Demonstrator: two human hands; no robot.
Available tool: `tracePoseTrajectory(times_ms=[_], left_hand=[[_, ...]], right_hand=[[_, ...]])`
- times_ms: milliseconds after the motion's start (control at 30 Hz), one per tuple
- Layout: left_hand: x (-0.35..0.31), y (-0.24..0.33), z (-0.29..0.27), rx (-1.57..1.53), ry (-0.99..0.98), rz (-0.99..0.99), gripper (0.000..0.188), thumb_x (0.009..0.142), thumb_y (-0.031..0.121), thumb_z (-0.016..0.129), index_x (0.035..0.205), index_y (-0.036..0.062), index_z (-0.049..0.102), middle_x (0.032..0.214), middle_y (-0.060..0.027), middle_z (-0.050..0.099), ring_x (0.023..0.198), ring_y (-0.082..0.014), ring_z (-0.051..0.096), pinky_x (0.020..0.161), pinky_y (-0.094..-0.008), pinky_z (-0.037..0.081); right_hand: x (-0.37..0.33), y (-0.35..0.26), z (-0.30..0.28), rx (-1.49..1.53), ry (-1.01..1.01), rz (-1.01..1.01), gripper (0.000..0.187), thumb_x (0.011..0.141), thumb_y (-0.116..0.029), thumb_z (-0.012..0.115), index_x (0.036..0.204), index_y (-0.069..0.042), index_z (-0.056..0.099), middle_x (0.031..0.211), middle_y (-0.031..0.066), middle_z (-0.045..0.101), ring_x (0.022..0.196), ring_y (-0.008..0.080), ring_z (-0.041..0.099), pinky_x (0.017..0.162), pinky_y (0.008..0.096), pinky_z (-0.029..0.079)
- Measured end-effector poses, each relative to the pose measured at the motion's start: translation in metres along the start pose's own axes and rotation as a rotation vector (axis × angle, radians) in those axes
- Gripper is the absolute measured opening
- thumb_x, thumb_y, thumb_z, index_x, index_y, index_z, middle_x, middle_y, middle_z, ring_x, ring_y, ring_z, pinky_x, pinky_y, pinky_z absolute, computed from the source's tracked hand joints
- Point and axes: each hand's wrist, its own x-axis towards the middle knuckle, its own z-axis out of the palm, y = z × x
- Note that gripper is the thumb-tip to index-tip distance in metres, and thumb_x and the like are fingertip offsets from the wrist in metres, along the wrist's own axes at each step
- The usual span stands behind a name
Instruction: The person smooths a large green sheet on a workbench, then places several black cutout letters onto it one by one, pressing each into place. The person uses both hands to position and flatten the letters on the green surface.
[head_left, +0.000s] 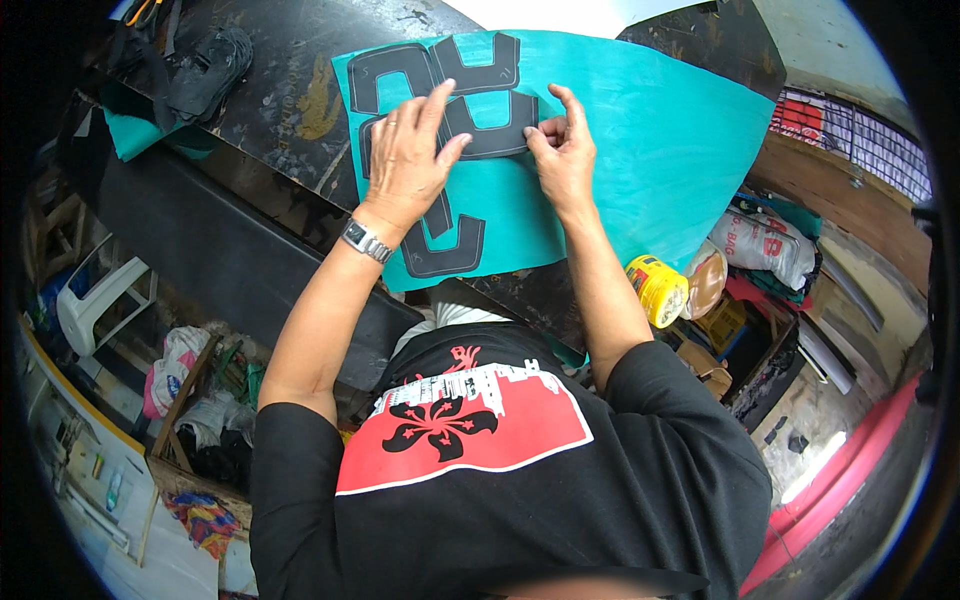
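Several black U-shaped cut pieces with pale outlines lie close together on a teal sheet [660, 130]. My left hand [408, 155] rests with its fingers spread over the pieces at the left, hiding parts of them. With thumb and fingers closed and the forefinger raised, my right hand [565, 150] pinches the right edge of a middle U-shaped piece [510, 130]. Above it is another U-shaped piece [495, 72], and a further black piece [378, 70] sits at the upper left. Nearest me lies a separate U-shaped piece [445, 262].
The sheet covers part of a dark worktable [290, 80]. A stack of black cut pieces [210, 75] lies at the far left. At the right stand a yellow tub [657, 290] and a white sack [765, 245]. A white plastic stool [100, 295] is on the floor at left.
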Motion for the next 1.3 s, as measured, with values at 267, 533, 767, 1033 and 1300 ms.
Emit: tracePoseTrajectory(times_ms=[267,533,767,1033,1300], left_hand=[[0.000,-0.009,-0.006,-0.014,-0.110,0.009,0.098,0.064,0.040,0.088,0.147,0.0140,0.043,0.125,-0.0123,0.050,0.113,-0.0299,0.053,0.095,-0.0444,0.045],[0.015,-0.010,-0.008,0.128,-0.177,0.023,0.097,0.061,0.045,0.087,0.146,0.0193,0.046,0.121,-0.0122,0.050,0.109,-0.0302,0.055,0.090,-0.0439,0.051],[0.005,-0.014,-0.007,0.156,-0.139,0.121,0.088,0.072,0.048,0.079,0.149,0.0270,0.043,0.126,-0.0124,0.049,0.109,-0.0281,0.052,0.090,-0.0437,0.048],[-0.002,-0.013,-0.005,0.199,-0.150,0.163,0.082,0.078,0.053,0.073,0.150,0.0289,0.041,0.133,-0.0133,0.047,0.115,-0.0300,0.049,0.092,-0.0437,0.045],[0.002,-0.016,-0.006,0.247,-0.196,0.176,0.080,0.080,0.052,0.072,0.149,0.0270,0.042,0.133,-0.0132,0.047,0.115,-0.0300,0.048,0.091,-0.0429,0.045]], right_hand=[[-0.008,-0.014,0.004,0.222,0.050,-0.077,0.061,0.083,0.007,0.064,0.139,-0.009,0.050,0.075,-0.0020,0.055,0.066,0.0048,0.048,0.061,0.0209,0.044],[-0.014,-0.023,0.007,0.224,0.072,-0.196,0.061,0.081,0.007,0.064,0.138,-0.008,0.050,0.074,-0.0028,0.054,0.066,0.0040,0.047,0.060,0.0198,0.041],[-0.011,-0.009,0.003,0.218,0.107,-0.026,0.062,0.081,0.008,0.063,0.140,-0.007,0.047,0.071,-0.0019,0.054,0.064,0.0038,0.047,0.058,0.0208,0.042],[-0.024,-0.002,0.005,-0.052,0.163,-0.395,0.059,0.083,0.008,0.066,0.138,-0.007,0.050,0.076,0.0030,0.060,0.066,0.0089,0.055,0.060,0.0238,0.047],[-0.026,-0.001,0.006,0.077,0.170,-0.222,0.061,0.084,0.007,0.064,0.141,-0.008,0.047,0.075,0.0007,0.058,0.064,0.0066,0.050,0.059,0.0232,0.045]])
